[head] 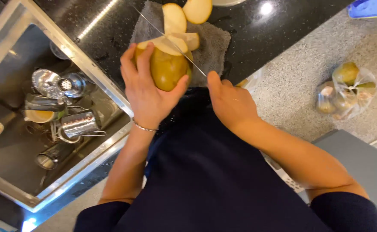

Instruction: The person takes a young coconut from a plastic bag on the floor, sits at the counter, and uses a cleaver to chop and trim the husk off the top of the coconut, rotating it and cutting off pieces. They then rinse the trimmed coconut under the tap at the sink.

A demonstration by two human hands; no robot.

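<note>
Grey cloth (214, 43) on black counter (257, 30), cushioning our work; yellow-green fruit (168, 68) stands on it, left hand (147, 92) fingers curled around to steady it; right hand (231, 101) fingers closed on knife (175, 45), blade slicing its top; cut slices (184, 15) lie beyond

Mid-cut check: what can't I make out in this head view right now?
- Knife handle: hidden inside the right hand; only the thin steel blade shows.
- Underside of the yellow-brown potato: covered by the left hand.
- Contents of the clear plastic bag: blurred by glare.
- Pale slices: cut off by the top edge.
</note>
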